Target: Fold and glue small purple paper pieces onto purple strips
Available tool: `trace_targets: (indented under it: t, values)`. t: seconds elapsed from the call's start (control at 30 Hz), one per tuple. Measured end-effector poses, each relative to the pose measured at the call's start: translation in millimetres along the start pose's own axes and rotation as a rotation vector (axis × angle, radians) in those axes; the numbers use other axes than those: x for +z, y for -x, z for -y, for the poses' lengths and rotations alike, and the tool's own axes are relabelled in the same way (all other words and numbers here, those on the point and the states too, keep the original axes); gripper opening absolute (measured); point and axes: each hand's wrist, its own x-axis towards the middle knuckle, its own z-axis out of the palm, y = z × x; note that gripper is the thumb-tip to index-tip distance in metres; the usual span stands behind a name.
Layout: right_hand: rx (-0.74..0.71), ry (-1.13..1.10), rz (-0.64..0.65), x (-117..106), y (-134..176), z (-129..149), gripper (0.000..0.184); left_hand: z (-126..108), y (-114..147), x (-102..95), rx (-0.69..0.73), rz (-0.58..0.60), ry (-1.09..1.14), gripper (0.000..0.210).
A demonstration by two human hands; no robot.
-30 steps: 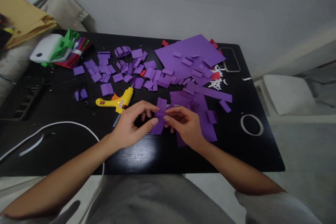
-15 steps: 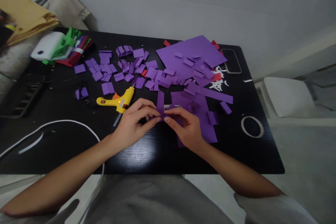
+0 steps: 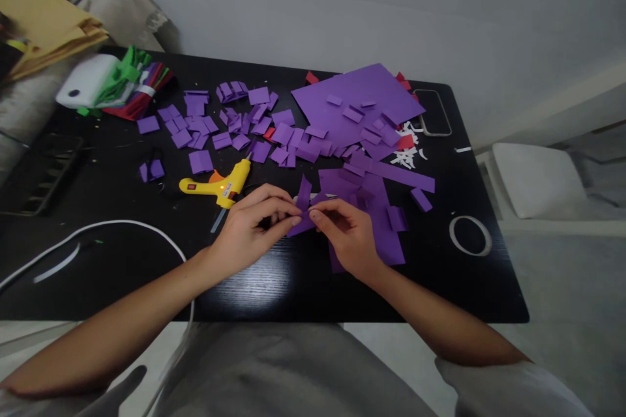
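**Both hands pinched on one purple strip, mid-frame**

Right at the centre of the frame, the fingers (image 3: 293, 219) of the left hand (image 3: 249, 228) and those of the right hand (image 3: 349, 238) meet tip to tip, closed on a narrow purple paper strip (image 3: 302, 205). The strip sits between the two hands, equally near to each. Its long axis runs from lower left to upper right, the upper end sticking up past the fingertips. It looks thin, matte and creased flat.

Just left lies a yellow glue gun (image 3: 218, 186), nozzle toward the hands. Behind it, many small folded purple pieces (image 3: 235, 130) are scattered; a large purple sheet (image 3: 357, 101) lies upper right. All rest on a black, wood-grained worktop (image 3: 293, 287). A white cord (image 3: 107, 228) curves at lower left.
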Motion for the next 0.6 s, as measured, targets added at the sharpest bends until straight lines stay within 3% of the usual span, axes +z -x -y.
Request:
trace_targets:
  t: [0.6]
  values:
    - [0.019,-0.012,0.008,-0.2,-0.4,0.1,0.01,-2.6,-3.4,-1.0,0.024,0.007,0.027,0.005]
